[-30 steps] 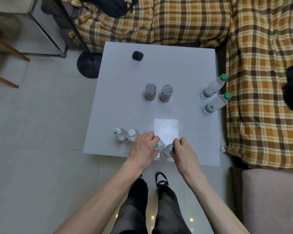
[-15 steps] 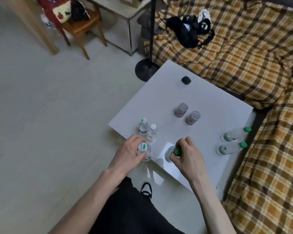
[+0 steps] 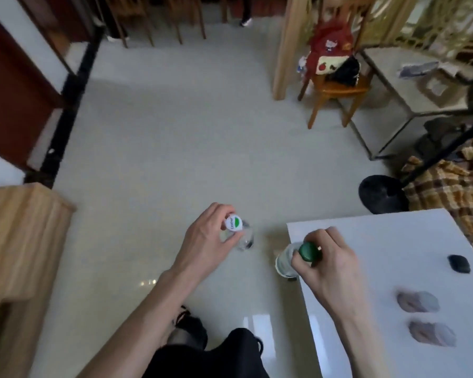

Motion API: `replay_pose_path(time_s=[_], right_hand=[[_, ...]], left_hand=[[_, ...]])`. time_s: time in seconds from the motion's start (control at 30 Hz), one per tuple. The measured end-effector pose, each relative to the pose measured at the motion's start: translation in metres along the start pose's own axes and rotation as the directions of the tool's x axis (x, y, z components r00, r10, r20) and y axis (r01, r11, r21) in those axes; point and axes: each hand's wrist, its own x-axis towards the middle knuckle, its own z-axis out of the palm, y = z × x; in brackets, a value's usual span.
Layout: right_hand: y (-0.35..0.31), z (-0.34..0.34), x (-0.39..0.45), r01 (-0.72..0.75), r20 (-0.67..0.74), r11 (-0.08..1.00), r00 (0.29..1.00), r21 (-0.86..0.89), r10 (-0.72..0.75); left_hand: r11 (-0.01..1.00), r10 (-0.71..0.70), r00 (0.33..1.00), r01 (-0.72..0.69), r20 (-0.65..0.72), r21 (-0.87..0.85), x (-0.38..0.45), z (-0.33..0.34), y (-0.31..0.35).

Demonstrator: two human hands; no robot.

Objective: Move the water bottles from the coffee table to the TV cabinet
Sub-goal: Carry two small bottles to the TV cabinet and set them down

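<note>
My left hand (image 3: 206, 242) grips a clear water bottle with a white and green cap (image 3: 234, 223) by its neck, hanging over the floor left of the white coffee table (image 3: 380, 241). My right hand (image 3: 329, 261) grips a second clear bottle with a dark green cap (image 3: 307, 251) at the table's left corner, its body (image 3: 284, 261) hanging just past the edge. A light wooden surface (image 3: 19, 241) stands at the left edge; I cannot tell whether it is the TV cabinet. The other bottles are out of view.
On the coffee table lie a small black case (image 3: 459, 263) and two grey-lidded jars (image 3: 418, 301), (image 3: 432, 334). A black lamp base (image 3: 382, 193) and plaid sofa (image 3: 448, 186) are at right. A wooden chair with bags (image 3: 336, 77) stands farther back. Open tiled floor (image 3: 175, 145) lies ahead.
Both hands lifted their bottles off the coffee table. The view swung left: the table slid to the right edge, the wooden surface came in at left, and the left bottle now hangs over the floor.
</note>
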Motion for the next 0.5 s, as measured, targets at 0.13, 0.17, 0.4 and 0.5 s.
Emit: replay_pose_path(time_s=[0.13, 0.17, 0.4, 0.5], right_hand=[[-0.070, 0.035, 0.054, 0.149, 0.045, 0.988, 0.988, 0.044, -0.151], [-0.088, 0.044, 0.066, 0.182, 0.056, 0.981, 0.981, 0.061, -0.185], [-0.225, 0.117, 0.129, 0.347, 0.148, 0.924, 0.917, 0.160, -0.370], [-0.283, 0.155, 0.152, 0.412, 0.156, 0.890, 0.883, 0.194, -0.443]], left_hand=[[0.994, -0.095, 0.982, 0.104, -0.163, 0.045, -0.001, -0.067, -0.048], [0.990, -0.121, 0.971, 0.133, -0.204, 0.045, -0.001, -0.084, -0.061], [0.965, -0.233, 0.882, 0.261, -0.409, 0.014, -0.006, -0.193, -0.159], [0.962, -0.241, 0.855, 0.273, -0.459, 0.004, -0.009, -0.234, -0.202]])
